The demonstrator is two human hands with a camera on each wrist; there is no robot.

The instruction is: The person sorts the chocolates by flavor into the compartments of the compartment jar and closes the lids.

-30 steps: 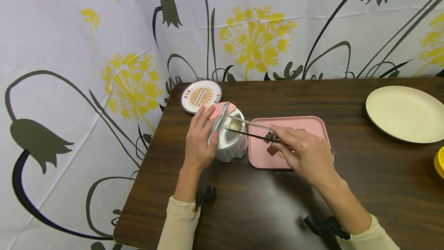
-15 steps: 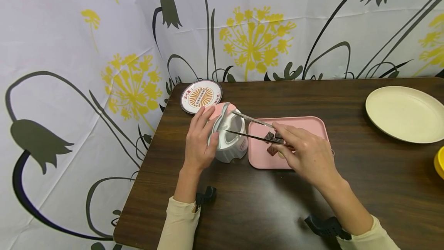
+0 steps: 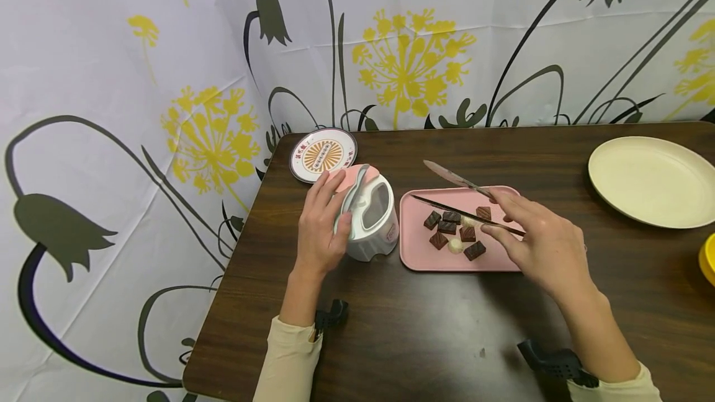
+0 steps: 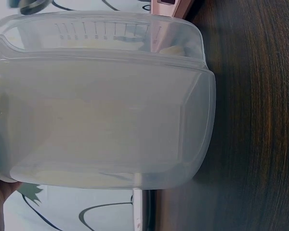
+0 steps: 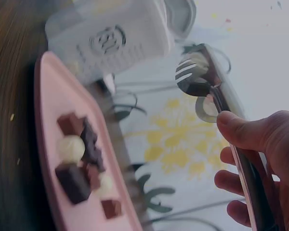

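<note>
A translucent plastic container [image 3: 375, 237] with a pink-and-grey flip lid [image 3: 354, 185] stands on the table, lid raised. My left hand [image 3: 323, 228] holds it at the lid, fingers over the far side and thumb near the opening. In my right hand [image 3: 539, 241] is a pair of serving tongs [image 3: 466, 213], arms spread, nothing between the tips. One tip is a fork [image 5: 195, 79] in the right wrist view. Below the tongs, a pink tray [image 3: 416, 256] carries several dark brown chocolates [image 3: 475, 250] and pale round ones [image 3: 455, 245].
Behind the container lies a round plate with an orange sunburst [image 3: 324, 155]. A large cream oval plate [image 3: 653, 182] is at the far right. The rim of a yellow bowl [image 3: 708, 259] shows at the right edge. A patterned cloth [image 3: 413, 73] hangs behind the table.
A pale round chocolate at the container's opening has dropped out of sight inside. The tongs have spread, and my right hand has moved right over the tray. My left hand stays put.
</note>
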